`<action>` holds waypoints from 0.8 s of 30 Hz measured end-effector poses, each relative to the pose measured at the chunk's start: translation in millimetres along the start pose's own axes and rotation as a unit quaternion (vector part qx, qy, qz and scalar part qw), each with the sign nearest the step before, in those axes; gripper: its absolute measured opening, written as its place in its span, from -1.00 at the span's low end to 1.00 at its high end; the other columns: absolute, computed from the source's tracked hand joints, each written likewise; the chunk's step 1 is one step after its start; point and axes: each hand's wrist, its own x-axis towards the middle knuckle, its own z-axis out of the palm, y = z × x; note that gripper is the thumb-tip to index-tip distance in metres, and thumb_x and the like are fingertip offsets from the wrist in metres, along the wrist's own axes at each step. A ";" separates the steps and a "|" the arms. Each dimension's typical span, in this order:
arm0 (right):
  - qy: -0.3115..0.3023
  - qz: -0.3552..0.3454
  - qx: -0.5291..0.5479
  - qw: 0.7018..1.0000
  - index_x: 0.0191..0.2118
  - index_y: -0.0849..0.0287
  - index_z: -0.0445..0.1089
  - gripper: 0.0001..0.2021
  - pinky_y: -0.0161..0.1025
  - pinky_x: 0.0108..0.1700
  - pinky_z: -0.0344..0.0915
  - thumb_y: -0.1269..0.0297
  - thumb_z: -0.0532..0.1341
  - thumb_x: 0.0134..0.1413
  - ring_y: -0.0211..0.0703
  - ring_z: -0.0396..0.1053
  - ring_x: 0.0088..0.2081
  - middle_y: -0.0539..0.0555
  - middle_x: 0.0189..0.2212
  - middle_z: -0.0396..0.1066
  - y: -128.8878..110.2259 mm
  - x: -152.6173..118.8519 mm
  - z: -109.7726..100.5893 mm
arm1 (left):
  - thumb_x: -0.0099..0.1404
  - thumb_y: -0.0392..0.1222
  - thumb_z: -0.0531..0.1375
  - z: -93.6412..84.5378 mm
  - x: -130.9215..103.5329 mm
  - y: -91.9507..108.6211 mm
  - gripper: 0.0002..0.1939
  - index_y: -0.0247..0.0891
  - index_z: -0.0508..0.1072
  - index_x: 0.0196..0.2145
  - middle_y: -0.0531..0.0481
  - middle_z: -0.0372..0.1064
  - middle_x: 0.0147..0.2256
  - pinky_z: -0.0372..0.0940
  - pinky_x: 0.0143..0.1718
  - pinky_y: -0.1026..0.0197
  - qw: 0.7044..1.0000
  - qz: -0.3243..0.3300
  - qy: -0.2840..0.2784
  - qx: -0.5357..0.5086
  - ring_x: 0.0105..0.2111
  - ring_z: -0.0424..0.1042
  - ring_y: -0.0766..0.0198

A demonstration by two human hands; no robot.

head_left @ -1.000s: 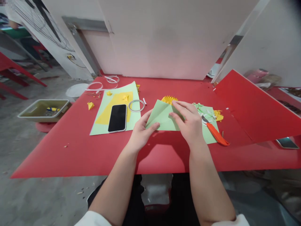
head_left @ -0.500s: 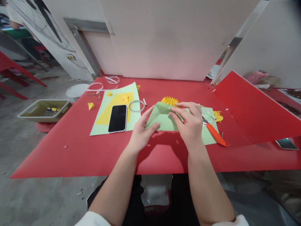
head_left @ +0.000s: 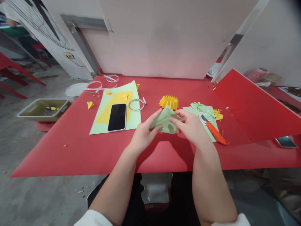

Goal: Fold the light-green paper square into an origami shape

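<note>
Head view, green paper (head_left: 167,122): folded, up between both hands, over the red surface (head_left: 91,157), near the yellow pleated piece (head_left: 168,102)!
Left hand (head_left: 144,133): grip pinching its left side
Right hand (head_left: 191,128): grip pinching the right
Crease: might skew if either pinch slips
Orange cutter (head_left: 216,133): beside the right wrist, a careless sweep could knock it

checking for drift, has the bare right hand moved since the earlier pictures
Yes: the bare right hand has shifted slightly toward the person, judged against the yellow pleated paper piece on the red table.
</note>
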 end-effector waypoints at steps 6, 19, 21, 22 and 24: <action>-0.057 0.069 0.211 0.973 -0.35 0.13 0.28 -0.75 -0.31 -0.49 0.35 0.04 0.16 0.05 -0.25 0.39 -0.58 -0.03 -0.62 0.42 1.8 7.4 3.3 | 0.21 -0.23 0.17 -0.9 -1.1 -2.4 -0.44 0.00 0.19 0.17 0.09 0.44 -0.35 0.38 -0.38 0.29 0.999 0.032 0.010 0.019 -0.49 0.43 0.36; -0.088 0.080 0.298 0.947 -0.34 0.15 0.39 -0.65 -0.32 -0.37 0.43 -0.06 0.24 -0.08 -0.25 0.48 -0.46 0.04 -0.40 0.51 -5.4 5.3 1.2 | 0.22 -0.31 0.15 -0.4 1.3 -11.4 -0.53 -0.05 0.31 0.09 0.01 0.49 -0.24 0.36 -0.37 0.31 0.988 0.149 0.037 0.034 -0.39 0.43 0.35; -0.094 0.079 0.300 0.946 -0.32 0.16 0.43 -0.64 -0.34 -0.35 0.43 -0.06 0.24 -0.07 -0.25 0.48 -0.44 0.05 -0.37 0.51 -6.0 5.1 2.5 | 0.22 -0.35 0.12 0.7 1.3 -12.3 -0.55 -0.06 0.36 0.05 0.00 0.47 -0.17 0.37 -0.32 0.29 0.990 0.135 0.031 0.020 -0.31 0.44 0.33; -0.091 0.078 0.302 0.946 -0.33 0.17 0.44 -0.65 -0.34 -0.35 0.43 -0.05 0.24 -0.07 -0.25 0.48 -0.44 0.06 -0.38 0.51 -5.9 5.4 3.7 | 0.20 -0.36 0.12 1.2 1.2 -11.9 -0.55 -0.07 0.37 0.04 0.00 0.47 -0.15 0.38 -0.29 0.28 0.993 0.118 0.027 0.010 -0.29 0.45 0.32; -0.073 0.077 0.301 0.948 -0.37 0.19 0.44 -0.65 -0.34 -0.37 0.43 -0.04 0.23 -0.06 -0.24 0.48 -0.45 0.07 -0.41 0.51 -5.4 6.6 6.6 | 0.17 -0.38 0.12 1.9 0.7 -9.7 -0.52 -0.10 0.38 0.04 0.01 0.48 -0.16 0.40 -0.27 0.26 0.997 0.070 0.026 -0.009 -0.31 0.46 0.31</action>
